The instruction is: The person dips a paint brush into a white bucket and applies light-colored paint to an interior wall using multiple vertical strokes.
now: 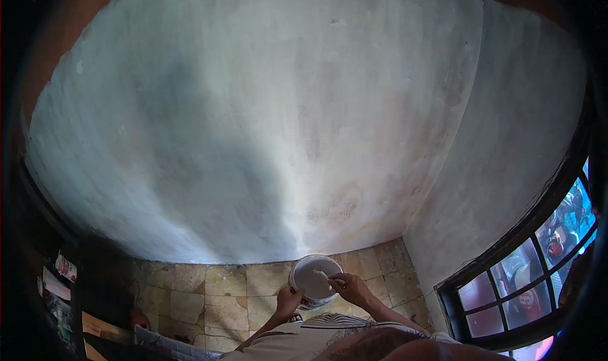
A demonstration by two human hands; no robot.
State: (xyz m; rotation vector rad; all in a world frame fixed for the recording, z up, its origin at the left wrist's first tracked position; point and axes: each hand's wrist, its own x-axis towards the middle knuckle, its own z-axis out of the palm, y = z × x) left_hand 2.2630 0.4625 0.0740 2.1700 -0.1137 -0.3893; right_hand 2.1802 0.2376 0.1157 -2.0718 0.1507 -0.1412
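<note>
A round bucket point(309, 276) with pale grey liquid inside is in front of me at the bottom centre, close to the foot of the wall. My left hand point(289, 299) grips the near left side of the bucket's rim. Over the bucket's right side, my right hand point(350, 289) holds a small off-white piece point(320, 275), perhaps a brush or cloth; its exact kind cannot be told. Beyond stands a wall point(294, 123) with uneven, streaky whitish coating, and a shadow falls across it.
Worn tiles point(225, 294) cover the floor. A barred window point(522, 285) is at the right, beside a side wall point(508, 123). Shelves at the left hold a white container point(65, 267) and other items. A wooden board point(107, 327) lies at lower left.
</note>
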